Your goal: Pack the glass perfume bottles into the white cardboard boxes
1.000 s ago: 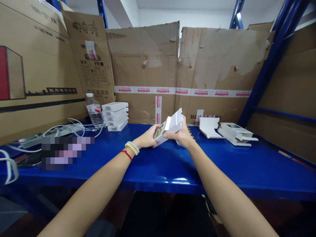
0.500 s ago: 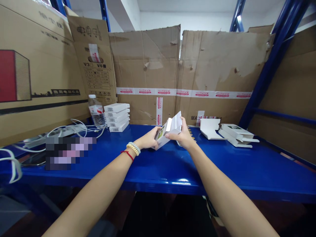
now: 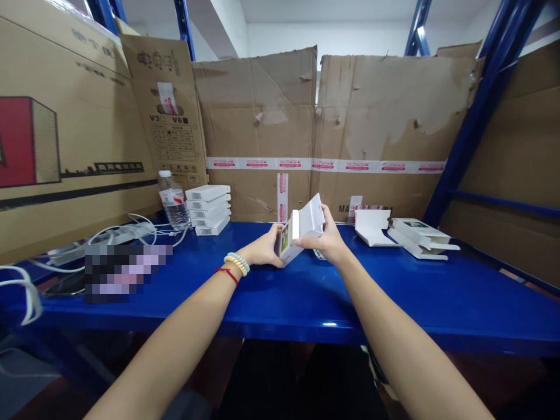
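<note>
Above the blue tabletop (image 3: 280,303), a small white cardboard box (image 3: 289,242) with a greenish picture on its face is tilted between my two hands. My left hand (image 3: 266,247), with beaded bracelets and a red string at the wrist, grips its left end. My right hand (image 3: 326,239) holds its right end, near a raised white flap (image 3: 311,214); the thumb presses on the front. What is inside the box cannot be seen. Partly covered by my right hand, a small shiny item lies on the table behind, too hidden to name.
At the left back stand a stack of several white boxes (image 3: 209,210), a water bottle (image 3: 174,201) and tangled white cables (image 3: 146,230). Toward the right lie an open white box (image 3: 371,226) and more white boxes (image 3: 422,236). Cardboard sheets (image 3: 258,128) wall the back.
The box has turned slightly in my hands, and its flap end stands a little wider and higher. Both hands keep their hold, and the view has shifted slightly.
</note>
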Tool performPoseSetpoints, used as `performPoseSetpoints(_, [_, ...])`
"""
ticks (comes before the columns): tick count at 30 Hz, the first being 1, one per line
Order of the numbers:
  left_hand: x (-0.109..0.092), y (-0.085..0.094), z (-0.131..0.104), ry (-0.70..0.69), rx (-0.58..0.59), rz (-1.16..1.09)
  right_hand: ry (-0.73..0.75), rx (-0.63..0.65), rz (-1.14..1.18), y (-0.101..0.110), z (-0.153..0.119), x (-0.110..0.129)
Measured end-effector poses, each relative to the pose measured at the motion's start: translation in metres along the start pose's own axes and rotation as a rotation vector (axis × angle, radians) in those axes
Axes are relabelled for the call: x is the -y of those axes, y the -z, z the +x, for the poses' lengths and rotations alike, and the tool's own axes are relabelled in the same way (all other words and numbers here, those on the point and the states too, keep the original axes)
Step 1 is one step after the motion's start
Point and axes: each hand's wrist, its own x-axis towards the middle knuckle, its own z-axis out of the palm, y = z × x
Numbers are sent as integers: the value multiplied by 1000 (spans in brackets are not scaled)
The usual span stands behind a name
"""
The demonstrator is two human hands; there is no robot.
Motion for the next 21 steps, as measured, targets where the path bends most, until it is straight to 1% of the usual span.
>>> performPoseSetpoints(2, [1, 0, -1, -8, 3, 5, 22, -15, 8, 1, 0, 1])
performPoseSetpoints(5, [-2, 0, -3, -2, -36, 21, 45, -49, 29, 3, 1, 1])
performPoseSetpoints(8, [-7, 1, -3, -16, -37, -7, 25, -50, 70, 6, 2, 1])
performPoseSetpoints(12, [-10, 1, 1, -29, -4, -148, -2, -60, 159, 11, 2, 5])
performPoseSetpoints(16, [-8, 0, 4, -38, 27, -364, 28, -66, 236, 18, 4, 11])
performPoseSetpoints(18, [-7, 1, 3, -37, 42, -396, 53, -105, 251, 22, 5, 13])
performPoseSetpoints(21, [-5, 4, 3, -22, 44, -357, 77, -220, 283, 27, 8, 14])
